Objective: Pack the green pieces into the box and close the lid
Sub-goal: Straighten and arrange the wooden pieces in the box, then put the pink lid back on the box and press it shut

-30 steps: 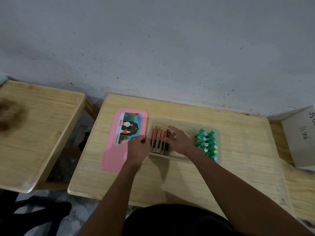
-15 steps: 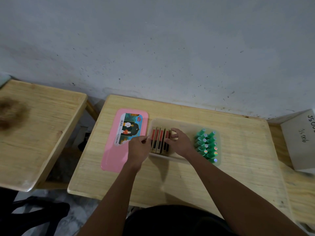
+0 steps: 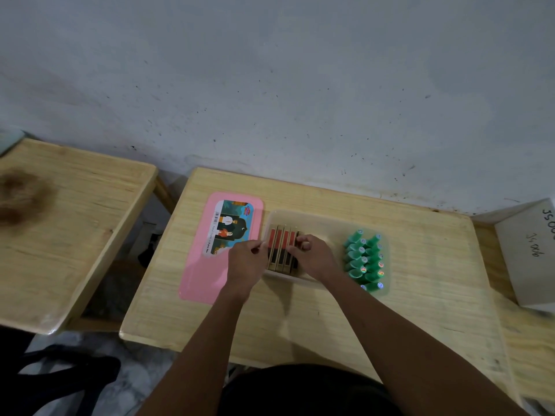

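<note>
Item: translucent rectangular plastic box (image 3: 327, 219) on the pale wooden table (image 3: 420, 295). Contents: green cylindrical pieces (image 3: 365, 261) lying in rows at its right end; flat red-and-tan cards (image 3: 282, 250) standing at its left end.

Our left hand (image 3: 244, 264) pinches the box's left rim. Our right hand (image 3: 313, 255), its fingers spread flat half a second ago, has now curled them onto the cards.

Pink rectangular lid (image 3: 220, 244): flat on the table, just left of the box. We judge packing nearly done; closing remains.
</note>
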`<state>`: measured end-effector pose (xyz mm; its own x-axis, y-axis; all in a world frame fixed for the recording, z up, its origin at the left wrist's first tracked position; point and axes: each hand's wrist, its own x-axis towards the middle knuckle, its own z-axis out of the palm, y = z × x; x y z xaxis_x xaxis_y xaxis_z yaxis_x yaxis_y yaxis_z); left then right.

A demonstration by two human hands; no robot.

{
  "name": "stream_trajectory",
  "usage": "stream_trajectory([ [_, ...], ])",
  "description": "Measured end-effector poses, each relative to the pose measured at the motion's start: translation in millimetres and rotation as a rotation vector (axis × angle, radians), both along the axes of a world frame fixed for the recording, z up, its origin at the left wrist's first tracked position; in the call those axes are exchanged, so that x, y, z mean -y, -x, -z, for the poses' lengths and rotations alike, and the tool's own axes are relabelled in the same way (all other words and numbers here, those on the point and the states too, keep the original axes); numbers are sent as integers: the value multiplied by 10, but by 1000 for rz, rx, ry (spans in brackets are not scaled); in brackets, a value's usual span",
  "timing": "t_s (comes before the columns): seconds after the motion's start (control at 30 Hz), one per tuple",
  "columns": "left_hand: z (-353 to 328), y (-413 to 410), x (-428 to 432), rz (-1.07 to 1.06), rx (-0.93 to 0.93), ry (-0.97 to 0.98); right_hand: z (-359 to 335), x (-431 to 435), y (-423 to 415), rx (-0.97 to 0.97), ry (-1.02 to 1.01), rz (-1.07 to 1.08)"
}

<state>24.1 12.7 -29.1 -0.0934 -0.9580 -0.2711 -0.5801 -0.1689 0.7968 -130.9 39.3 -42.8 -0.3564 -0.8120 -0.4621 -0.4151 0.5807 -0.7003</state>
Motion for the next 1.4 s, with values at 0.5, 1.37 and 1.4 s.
stream_trajectory([
  [0.5, 495, -634, -13, -542, 563, -199, -272, -253, -26, -79, 104, -553],
  [1.37, -297, -796, 330, -292, 107, 39, -333, -256, -111, -47, 84, -561],
  [1.4, -387, -783, 353, -313, 73, 117, -378, -246, -121, 39, 124, -455],
])
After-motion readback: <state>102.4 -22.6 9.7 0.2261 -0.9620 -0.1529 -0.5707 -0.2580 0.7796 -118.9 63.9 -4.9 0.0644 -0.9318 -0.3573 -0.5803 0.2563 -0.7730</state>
